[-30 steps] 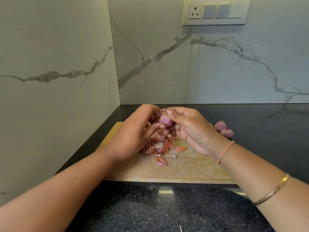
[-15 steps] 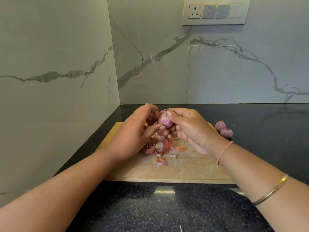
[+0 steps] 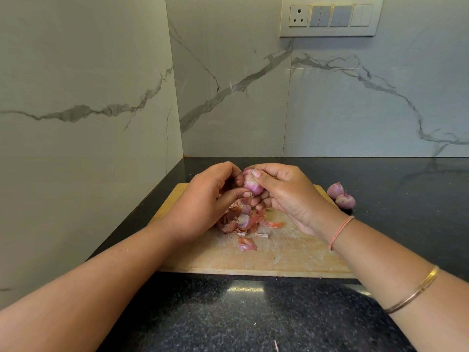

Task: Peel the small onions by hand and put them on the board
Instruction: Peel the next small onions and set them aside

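Veined marble walls [image 3: 228, 97], switch panel [image 3: 330, 17], black granite counter [image 3: 253, 313].

A home kitchen: black granite counter [image 3: 253, 313], marble-look wall tiles [image 3: 228, 97], switchboard [image 3: 330, 17].

Soft, dimmish light, glare on countertop [image 3: 245, 289], bowed edges.

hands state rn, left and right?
Left hand: closed, pinching the small onion.
Right hand: closed, holding the same small onion.
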`<state>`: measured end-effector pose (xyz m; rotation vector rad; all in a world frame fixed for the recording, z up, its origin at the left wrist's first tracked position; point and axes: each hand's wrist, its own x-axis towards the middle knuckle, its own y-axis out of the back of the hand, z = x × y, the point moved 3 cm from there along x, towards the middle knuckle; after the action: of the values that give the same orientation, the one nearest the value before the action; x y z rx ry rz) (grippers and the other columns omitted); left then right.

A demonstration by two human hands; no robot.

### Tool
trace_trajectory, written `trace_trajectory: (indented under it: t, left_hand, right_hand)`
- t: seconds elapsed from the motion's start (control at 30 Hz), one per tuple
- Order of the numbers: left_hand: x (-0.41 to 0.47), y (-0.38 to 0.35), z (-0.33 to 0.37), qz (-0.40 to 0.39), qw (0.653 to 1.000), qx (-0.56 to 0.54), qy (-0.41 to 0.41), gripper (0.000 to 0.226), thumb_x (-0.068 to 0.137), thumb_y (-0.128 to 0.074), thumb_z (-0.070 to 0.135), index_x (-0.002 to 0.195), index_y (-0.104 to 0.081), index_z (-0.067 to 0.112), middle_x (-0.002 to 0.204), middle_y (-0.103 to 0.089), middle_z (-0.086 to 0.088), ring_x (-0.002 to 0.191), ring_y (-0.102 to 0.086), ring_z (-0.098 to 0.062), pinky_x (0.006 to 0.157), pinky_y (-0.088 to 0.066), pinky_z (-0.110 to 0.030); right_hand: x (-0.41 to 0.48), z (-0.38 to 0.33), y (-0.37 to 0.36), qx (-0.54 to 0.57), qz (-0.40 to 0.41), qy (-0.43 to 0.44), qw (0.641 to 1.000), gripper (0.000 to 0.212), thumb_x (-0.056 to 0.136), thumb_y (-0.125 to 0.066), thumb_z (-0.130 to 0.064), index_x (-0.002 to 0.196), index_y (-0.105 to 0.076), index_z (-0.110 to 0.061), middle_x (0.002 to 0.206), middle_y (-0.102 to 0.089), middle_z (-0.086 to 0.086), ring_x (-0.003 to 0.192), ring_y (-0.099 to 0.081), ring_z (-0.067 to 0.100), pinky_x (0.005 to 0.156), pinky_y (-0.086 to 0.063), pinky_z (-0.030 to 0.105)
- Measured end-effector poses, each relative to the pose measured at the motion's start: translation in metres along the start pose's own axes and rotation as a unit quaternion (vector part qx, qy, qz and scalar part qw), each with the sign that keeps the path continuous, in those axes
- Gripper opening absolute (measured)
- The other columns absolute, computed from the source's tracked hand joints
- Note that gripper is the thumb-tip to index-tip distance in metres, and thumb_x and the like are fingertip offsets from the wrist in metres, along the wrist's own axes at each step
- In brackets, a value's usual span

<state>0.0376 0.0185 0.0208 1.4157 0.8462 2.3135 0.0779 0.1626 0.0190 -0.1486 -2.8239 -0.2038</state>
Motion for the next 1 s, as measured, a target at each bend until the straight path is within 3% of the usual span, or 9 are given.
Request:
trace_trajectory:
  t: [0.17, 0.33, 0.43, 0.73, 0.87, 1.0]
  left_hand:
    - [0.0011, 0.0016, 0.0012, 0.009, 1.0, 0.009, -0.001, 0.012, 0.086, -0.066, 0.018, 0.085, -0.054, 0.017, 0.077, -0.052, 0.013, 0.077, -0.049, -0.003, 0.063, -0.04, -0.015]
    - [0.001, 0.0024, -0.0001, 0.055, 0.998, 0.041, 0.01, 0.013, 0.089, -0.062, 0.018, 0.084, -0.05, 0.019, 0.076, -0.048, 0.015, 0.075, -0.049, -0.008, 0.062, -0.038, -0.014]
    - [0.0021, 0.0046, -0.0017, 0.084, 0.995, 0.045, 0.008, 0.013, 0.088, -0.062, 0.02, 0.085, -0.05, 0.018, 0.081, -0.049, 0.012, 0.077, -0.049, -0.01, 0.065, -0.042, -0.018]
    - [0.0019, 0.005, -0.002, 0.045, 0.999, -0.01, -0.027, 0.023, 0.085, -0.066, 0.022, 0.106, -0.057, 0.024, 0.101, -0.048, 0.015, 0.091, -0.053, -0.001, 0.078, -0.049, -0.017]
    - [0.002, 0.0031, -0.0001, 0.04, 0.999, -0.002, -0.037, 0.022, 0.086, -0.065, 0.022, 0.106, -0.057, 0.02, 0.101, -0.047, 0.017, 0.093, -0.051, 0.001, 0.079, -0.049, -0.017]
    - [0.0016, 0.0024, -0.0009, 0.028, 0.999, -0.001, -0.027, 0.022, 0.086, -0.064, 0.019, 0.106, -0.056, 0.017, 0.099, -0.044, 0.018, 0.097, -0.049, 0.001, 0.081, -0.048, -0.017]
  right_hand:
    - [-0.0001, -0.0004, -0.0017, 0.008, 0.019, 0.004, 1.0, 0.015, 0.098, -0.049, -0.014, 0.1, -0.064, -0.014, 0.069, -0.065, 0.008, 0.058, -0.06, 0.015, 0.057, -0.053, 0.024]
    - [0.0012, -0.001, -0.0028, 0.093, 0.042, -0.005, 0.995, 0.008, 0.096, -0.052, -0.011, 0.104, -0.054, -0.01, 0.093, -0.065, 0.022, 0.068, -0.065, 0.023, 0.069, -0.059, 0.032]
    - [0.0018, -0.0009, -0.0019, 0.144, 0.034, -0.01, 0.989, 0.011, 0.095, -0.052, -0.004, 0.103, -0.05, -0.011, 0.106, -0.063, 0.022, 0.079, -0.068, 0.022, 0.079, -0.058, 0.035]
    - [0.0009, -0.0025, -0.0002, 0.181, -0.008, -0.039, 0.983, 0.018, 0.096, -0.048, -0.004, 0.114, -0.05, -0.005, 0.111, -0.063, 0.025, 0.086, -0.07, 0.025, 0.083, -0.058, 0.037]
    - [0.0, -0.0022, -0.0018, 0.178, -0.015, -0.049, 0.983, 0.019, 0.096, -0.049, -0.005, 0.114, -0.05, -0.004, 0.103, -0.066, 0.02, 0.081, -0.071, 0.022, 0.083, -0.058, 0.038]
    - [-0.0012, -0.0028, -0.0028, 0.162, -0.014, -0.051, 0.985, 0.017, 0.096, -0.05, -0.005, 0.113, -0.051, -0.004, 0.108, -0.064, 0.024, 0.082, -0.07, 0.024, 0.083, -0.058, 0.038]
